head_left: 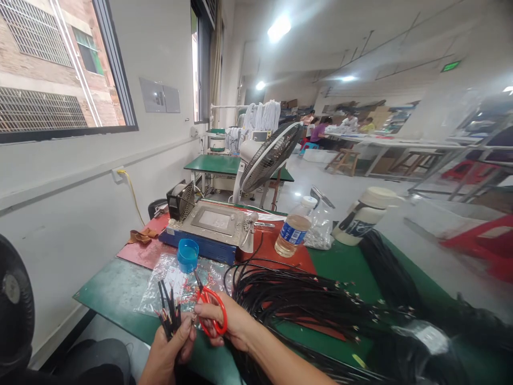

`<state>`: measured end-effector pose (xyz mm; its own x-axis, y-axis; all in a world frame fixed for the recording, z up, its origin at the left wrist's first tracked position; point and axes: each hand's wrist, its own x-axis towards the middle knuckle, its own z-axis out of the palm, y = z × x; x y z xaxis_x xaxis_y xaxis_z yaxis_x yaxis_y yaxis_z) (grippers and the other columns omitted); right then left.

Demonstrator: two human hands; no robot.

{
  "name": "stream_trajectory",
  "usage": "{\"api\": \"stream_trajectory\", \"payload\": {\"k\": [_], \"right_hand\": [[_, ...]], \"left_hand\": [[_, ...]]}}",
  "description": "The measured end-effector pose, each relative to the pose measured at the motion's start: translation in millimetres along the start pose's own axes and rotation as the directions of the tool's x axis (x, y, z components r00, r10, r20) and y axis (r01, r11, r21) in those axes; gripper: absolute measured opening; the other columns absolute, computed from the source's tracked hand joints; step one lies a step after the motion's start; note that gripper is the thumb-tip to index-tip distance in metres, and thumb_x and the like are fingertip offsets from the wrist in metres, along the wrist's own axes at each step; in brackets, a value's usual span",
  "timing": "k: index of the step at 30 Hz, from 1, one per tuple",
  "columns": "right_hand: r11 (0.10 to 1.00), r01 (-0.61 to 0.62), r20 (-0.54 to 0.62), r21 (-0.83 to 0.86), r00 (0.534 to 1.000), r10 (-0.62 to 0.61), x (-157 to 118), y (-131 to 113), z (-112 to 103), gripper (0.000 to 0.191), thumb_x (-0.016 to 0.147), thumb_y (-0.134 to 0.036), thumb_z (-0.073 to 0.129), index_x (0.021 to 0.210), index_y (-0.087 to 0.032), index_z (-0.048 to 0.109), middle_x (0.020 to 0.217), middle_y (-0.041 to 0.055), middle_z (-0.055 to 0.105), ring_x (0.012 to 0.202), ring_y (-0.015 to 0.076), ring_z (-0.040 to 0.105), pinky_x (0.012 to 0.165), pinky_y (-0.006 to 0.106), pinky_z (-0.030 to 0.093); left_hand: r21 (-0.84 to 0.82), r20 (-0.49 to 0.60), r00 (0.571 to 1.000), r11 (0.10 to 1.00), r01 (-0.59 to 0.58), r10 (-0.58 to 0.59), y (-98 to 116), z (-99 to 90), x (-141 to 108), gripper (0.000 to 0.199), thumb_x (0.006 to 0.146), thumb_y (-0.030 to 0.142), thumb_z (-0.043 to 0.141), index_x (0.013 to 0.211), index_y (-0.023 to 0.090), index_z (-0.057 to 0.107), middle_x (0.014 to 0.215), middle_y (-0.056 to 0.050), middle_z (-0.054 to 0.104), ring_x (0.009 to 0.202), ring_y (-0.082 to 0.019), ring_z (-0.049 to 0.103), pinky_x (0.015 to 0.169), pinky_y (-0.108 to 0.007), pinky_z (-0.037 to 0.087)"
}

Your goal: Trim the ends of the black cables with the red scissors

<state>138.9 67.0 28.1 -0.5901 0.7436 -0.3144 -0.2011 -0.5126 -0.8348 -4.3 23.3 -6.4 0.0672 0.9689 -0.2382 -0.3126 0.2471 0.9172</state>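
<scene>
Low in the view, my left hand (175,342) is closed round a bunch of black cables (170,307) whose stripped ends point up. Close beside it on the right, my right hand (216,318) holds red-handled scissors (219,308), their blades pointing up and away. The fingertips of both hands nearly meet at a cable end too small to make out. Beyond the hands lies a clear plastic bag (154,291) with red scraps on it, and a blue cup (188,255) stands at its far edge. A large bundle of black cables (288,294) spreads to the right of my right hand.
A blue-sided machine (204,243) with a small fan (181,200) sits behind the cup. To its right stand a labelled bottle (294,227), a bag of clear pieces (319,230) and a cream jug (363,216) on the green table (108,278). Several people work farther back.
</scene>
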Motion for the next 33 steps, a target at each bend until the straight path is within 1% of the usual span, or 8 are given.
{"api": "stream_trajectory", "payload": {"k": [6, 10, 14, 18, 24, 27, 31, 33], "right_hand": [[0.998, 0.056, -0.01, 0.026, 0.998, -0.056, 0.7, 0.8, 1.6, 0.044, 0.058, -0.049, 0.076, 0.062, -0.015, 0.049, 0.042, -0.008, 0.042, 0.033, 0.0044, 0.036, 0.029, 0.015, 0.025], [0.997, 0.077, 0.014, 0.021, 0.997, -0.077, 2.7, 5.3, 0.5, 0.047, 0.057, -0.052, 0.076, 0.065, -0.014, 0.05, 0.043, -0.0081, 0.043, 0.034, 0.0036, 0.036, 0.03, 0.014, 0.025], [0.997, 0.074, 0.023, 0.002, 0.997, -0.075, 3.2, 8.0, -0.3, 0.046, 0.058, -0.052, 0.076, 0.065, -0.014, 0.05, 0.042, -0.0081, 0.042, 0.034, 0.0033, 0.035, 0.03, 0.014, 0.025], [0.998, 0.059, 0.014, -0.014, 0.998, -0.059, 2.5, 6.2, 0.7, 0.044, 0.058, -0.05, 0.076, 0.064, -0.015, 0.049, 0.041, -0.0082, 0.042, 0.032, 0.0035, 0.033, 0.028, 0.014, 0.024], [0.999, 0.024, 0.002, -0.022, 1.0, -0.024, 2.4, 4.1, 2.3, 0.044, 0.055, -0.047, 0.078, 0.063, -0.016, 0.048, 0.041, -0.0087, 0.043, 0.031, 0.0035, 0.034, 0.027, 0.014, 0.024], [0.997, 0.05, 0.007, -0.051, 0.999, -0.05, 3.4, 7.2, 2.2, 0.046, 0.055, -0.05, 0.077, 0.062, -0.015, 0.049, 0.039, -0.0085, 0.043, 0.029, 0.0035, 0.033, 0.027, 0.014, 0.024], [0.977, 0.111, -0.034, -0.184, 0.992, -0.12, 5.1, 11.6, 3.2, 0.048, 0.055, -0.053, 0.076, 0.062, -0.014, 0.051, 0.037, -0.0079, 0.043, 0.028, 0.0036, 0.035, 0.027, 0.014, 0.024], [0.976, 0.131, -0.04, -0.172, 0.989, -0.139, 4.9, 11.9, 4.0, 0.049, 0.057, -0.056, 0.074, 0.063, -0.014, 0.05, 0.039, -0.0081, 0.043, 0.028, 0.0034, 0.036, 0.028, 0.014, 0.025]], "left_hand": [[-0.025, -0.108, 0.993, 0.999, -0.042, 0.04, 0.1, -1.3, 0.2, 0.042, 0.061, 0.054, 0.071, 0.056, 0.015, 0.058, 0.034, 0.008, 0.038, 0.033, -0.004, 0.029, 0.039, -0.021, 0.017], [-0.04, -0.11, 0.993, 0.998, -0.057, 0.052, -2.8, -2.2, 1.7, 0.042, 0.06, 0.055, 0.072, 0.056, 0.015, 0.058, 0.034, 0.009, 0.037, 0.033, -0.004, 0.027, 0.038, -0.02, 0.016], [-0.002, -0.125, 0.989, 0.997, -0.078, 0.077, -2.6, -0.5, -0.2, 0.042, 0.063, 0.054, 0.07, 0.059, 0.014, 0.06, 0.036, 0.008, 0.038, 0.035, -0.004, 0.028, 0.04, -0.02, 0.017], [0.03, -0.156, 0.982, 0.994, -0.106, 0.11, -2.4, 0.6, -1.6, 0.041, 0.063, 0.053, 0.07, 0.057, 0.014, 0.059, 0.036, 0.006, 0.041, 0.035, -0.005, 0.031, 0.04, -0.02, 0.018], [0.031, -0.176, 0.976, 0.992, -0.123, 0.127, -4.9, -0.5, 0.3, 0.041, 0.061, 0.053, 0.072, 0.058, 0.014, 0.061, 0.035, 0.006, 0.043, 0.034, -0.005, 0.033, 0.038, -0.019, 0.021], [0.013, -0.164, 0.978, 0.991, -0.13, 0.131, -6.2, -0.9, 0.9, 0.041, 0.061, 0.053, 0.072, 0.059, 0.014, 0.061, 0.035, 0.006, 0.042, 0.034, -0.005, 0.031, 0.038, -0.019, 0.021], [-0.009, -0.194, 0.974, 0.993, -0.119, 0.115, -8.5, -1.3, 0.6, 0.04, 0.063, 0.052, 0.072, 0.063, 0.013, 0.062, 0.037, 0.007, 0.041, 0.035, -0.005, 0.031, 0.038, -0.018, 0.021], [-0.019, -0.18, 0.977, 0.993, -0.116, 0.111, -9.4, -1.6, 0.6, 0.039, 0.064, 0.051, 0.071, 0.062, 0.013, 0.061, 0.036, 0.007, 0.041, 0.035, -0.004, 0.031, 0.038, -0.018, 0.02]]}}
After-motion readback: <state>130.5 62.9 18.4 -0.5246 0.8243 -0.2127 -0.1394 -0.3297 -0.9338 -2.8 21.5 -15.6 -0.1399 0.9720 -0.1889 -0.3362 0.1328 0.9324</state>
